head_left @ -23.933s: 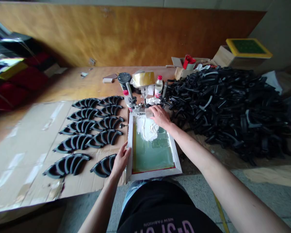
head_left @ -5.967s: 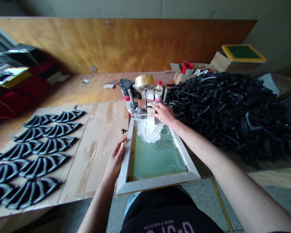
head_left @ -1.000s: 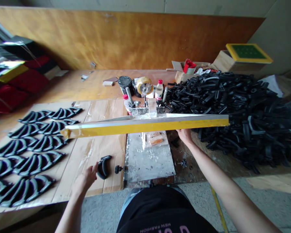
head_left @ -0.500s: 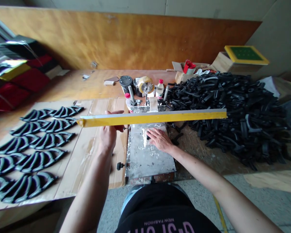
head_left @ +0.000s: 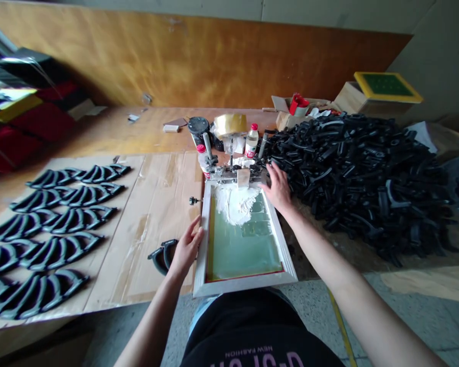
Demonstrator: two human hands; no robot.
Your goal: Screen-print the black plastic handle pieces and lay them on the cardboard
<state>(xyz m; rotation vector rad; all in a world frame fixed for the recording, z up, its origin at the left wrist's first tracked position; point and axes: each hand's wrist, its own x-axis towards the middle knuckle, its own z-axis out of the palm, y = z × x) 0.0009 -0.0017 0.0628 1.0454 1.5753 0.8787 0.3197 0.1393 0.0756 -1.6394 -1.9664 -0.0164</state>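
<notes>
A screen-printing frame (head_left: 248, 288) lies flat in front of me, its green mesh facing up, with a heap of white ink (head_left: 235, 204) at the far end. My left hand (head_left: 185, 250) is at the frame's left rail, thumb and fingers bent against its edge. Close by the far right corner is my right hand (head_left: 279, 188), fingers apart, nothing held. A wooden-handled squeegee (head_left: 243, 177) stands at the frame's far end by the metal clamp. Left of my left hand a black curved plastic part (head_left: 162, 257) rests on the cardboard.
Rows of black curved handles (head_left: 61, 250) lie on cardboard (head_left: 137, 204) to the left. A large pile of black plastic parts (head_left: 359, 178) fills the right. Behind the clamp stand a red-capped bottle (head_left: 252, 140), a tape roll (head_left: 230, 125) and a dark can (head_left: 199, 131).
The raised frame has come down flat, covering the metal plate. My right hand has left the plate for the far right corner; my left hand has come down and nearer.
</notes>
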